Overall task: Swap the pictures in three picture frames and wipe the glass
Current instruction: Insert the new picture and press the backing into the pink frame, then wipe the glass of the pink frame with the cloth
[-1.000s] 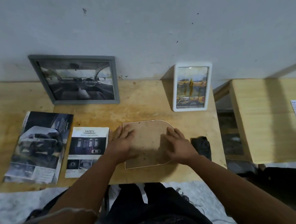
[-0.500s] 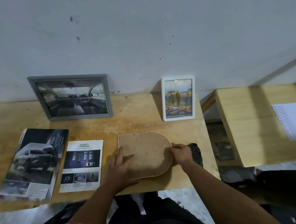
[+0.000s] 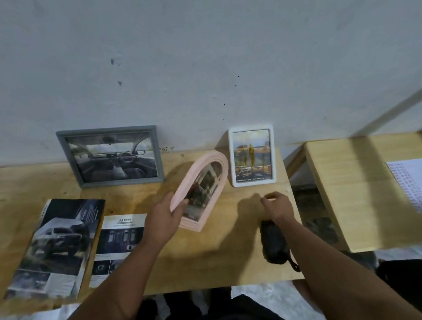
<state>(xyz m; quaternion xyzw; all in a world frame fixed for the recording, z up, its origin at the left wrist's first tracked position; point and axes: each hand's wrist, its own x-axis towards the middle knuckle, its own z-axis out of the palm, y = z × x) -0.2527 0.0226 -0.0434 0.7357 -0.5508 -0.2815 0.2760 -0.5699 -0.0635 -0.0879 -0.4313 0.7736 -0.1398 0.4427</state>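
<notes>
Left hand [image 3: 165, 213]: forearm reaching forward from lower left, fingers and thumb curled round the lower left edge of a tilted arch-shaped pink frame [image 3: 202, 191], raised off the surface. Right hand [image 3: 277, 205]: forearm entering from lower right, back of hand up, fingers loosely bent downward, gripping nothing visible.

Pale pink arched frame [image 3: 201, 185] at centre; grey frame [image 3: 111, 157] upper left; white frame [image 3: 252, 155]; black cloth [image 3: 274, 242] lower right.
</notes>
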